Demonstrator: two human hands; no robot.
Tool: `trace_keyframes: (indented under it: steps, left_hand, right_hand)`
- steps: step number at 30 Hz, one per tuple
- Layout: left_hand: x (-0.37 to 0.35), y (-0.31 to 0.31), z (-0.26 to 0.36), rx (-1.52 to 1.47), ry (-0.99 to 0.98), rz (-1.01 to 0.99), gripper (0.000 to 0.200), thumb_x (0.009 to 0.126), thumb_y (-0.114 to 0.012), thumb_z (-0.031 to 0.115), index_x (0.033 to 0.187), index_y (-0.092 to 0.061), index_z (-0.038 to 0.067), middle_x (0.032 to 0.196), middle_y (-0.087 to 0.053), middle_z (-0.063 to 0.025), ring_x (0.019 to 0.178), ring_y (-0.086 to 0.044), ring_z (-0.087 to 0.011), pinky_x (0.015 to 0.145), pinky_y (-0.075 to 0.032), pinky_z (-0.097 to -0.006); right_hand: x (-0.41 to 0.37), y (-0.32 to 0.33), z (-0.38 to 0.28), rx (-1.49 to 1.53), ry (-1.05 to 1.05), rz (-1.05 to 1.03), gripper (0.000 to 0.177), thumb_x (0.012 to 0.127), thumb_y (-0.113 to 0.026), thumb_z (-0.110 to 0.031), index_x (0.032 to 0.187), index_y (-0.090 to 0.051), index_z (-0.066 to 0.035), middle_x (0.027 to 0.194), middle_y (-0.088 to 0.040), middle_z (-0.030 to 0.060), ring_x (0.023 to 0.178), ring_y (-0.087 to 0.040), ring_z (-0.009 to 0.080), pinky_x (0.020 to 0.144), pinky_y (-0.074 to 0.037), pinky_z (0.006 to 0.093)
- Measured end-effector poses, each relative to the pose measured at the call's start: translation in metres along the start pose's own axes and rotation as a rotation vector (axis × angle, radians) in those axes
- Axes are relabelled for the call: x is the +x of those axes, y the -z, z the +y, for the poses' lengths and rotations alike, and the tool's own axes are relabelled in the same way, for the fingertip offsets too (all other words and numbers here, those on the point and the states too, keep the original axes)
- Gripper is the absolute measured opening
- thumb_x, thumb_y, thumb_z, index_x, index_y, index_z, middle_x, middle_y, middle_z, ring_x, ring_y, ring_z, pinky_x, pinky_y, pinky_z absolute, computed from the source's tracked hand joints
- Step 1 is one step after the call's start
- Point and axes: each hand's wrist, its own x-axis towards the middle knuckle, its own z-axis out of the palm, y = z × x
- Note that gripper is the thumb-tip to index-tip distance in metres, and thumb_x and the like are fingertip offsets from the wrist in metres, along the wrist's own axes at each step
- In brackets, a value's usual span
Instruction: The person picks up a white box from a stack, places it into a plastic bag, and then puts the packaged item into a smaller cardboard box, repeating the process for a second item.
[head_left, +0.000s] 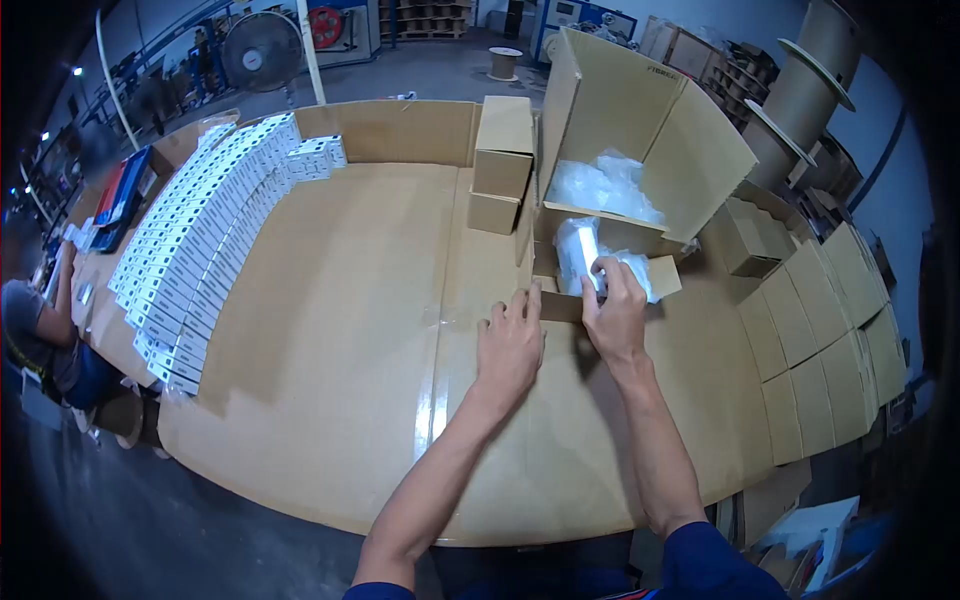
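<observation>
A small open carton (560, 307) stands on the cardboard-covered table, with clear bubble wrap (577, 250) and a white item (590, 268) inside. My right hand (617, 312) reaches over its front edge, thumb and fingers closed round the wrapped white item. My left hand (511, 345) lies at the carton's left front corner, its fingers spread and touching the side, holding nothing. Behind the small carton is a large open box (700, 150) holding more bubble wrap (605, 187).
Rows of small white boxes (215, 235) cover the table's left side. Small closed cartons (503, 140) stand behind my left hand. Stacked flat-faced cartons (820, 330) are at the right. A co-worker (40, 325) sits at the far left. The cardboard tabletop (340, 330) has a taped seam.
</observation>
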Motion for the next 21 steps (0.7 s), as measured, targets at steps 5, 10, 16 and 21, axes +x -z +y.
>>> trace_keyframes:
  steps: [5, 10, 16, 21]
  left_hand:
    - [-0.001, 0.005, 0.002, 0.010, 0.013, -0.050, 0.081, 0.089, -0.071, 0.028, 0.157, -0.033, 0.004, 0.140, -0.054, -0.0139, 0.114, -0.059, -0.0328, 0.084, -0.057, -0.0482]
    - [-0.001, 0.003, 0.000, 0.039, 0.022, -0.068, 0.083, 0.089, -0.071, 0.028, 0.157, -0.031, 0.004, 0.141, -0.054, -0.0128, 0.112, -0.060, -0.0328, 0.082, -0.057, -0.0487]
    - [0.001, 0.012, 0.002, -0.035, 0.003, -0.097, 0.085, 0.089, -0.071, 0.027, 0.159, -0.028, 0.008, 0.138, -0.055, -0.0138, 0.110, -0.062, -0.0342, 0.082, -0.057, -0.0498]
    - [-0.002, 0.049, -0.032, -0.161, -0.090, -0.106, 0.084, 0.089, -0.070, 0.025, 0.161, -0.027, 0.020, 0.133, -0.056, -0.0186, 0.105, -0.063, -0.0378, 0.085, -0.056, -0.0475]
  right_hand:
    - [0.001, -0.015, 0.014, -0.092, -0.015, -0.063, 0.014, 0.085, -0.073, -0.004, 0.095, -0.065, 0.001, 0.087, -0.065, 0.0217, 0.078, -0.066, 0.0432, 0.069, -0.052, 0.0500]
    - [-0.002, -0.030, 0.020, -0.210, -0.072, -0.130, 0.014, 0.083, -0.075, -0.006, 0.091, -0.067, 0.003, 0.089, -0.064, 0.0214, 0.080, -0.068, 0.0434, 0.071, -0.054, 0.0510]
    - [-0.002, -0.027, 0.002, -0.369, -0.225, -0.196, 0.015, 0.089, -0.070, -0.015, 0.094, -0.072, -0.001, 0.107, -0.064, 0.0207, 0.087, -0.069, 0.0428, 0.073, -0.055, 0.0541]
    - [-0.029, -0.015, -0.002, -0.326, -0.155, -0.190, 0.032, 0.095, -0.065, -0.019, 0.121, -0.070, -0.002, 0.139, -0.052, 0.0223, 0.121, -0.057, 0.0412, 0.094, -0.053, 0.0483]
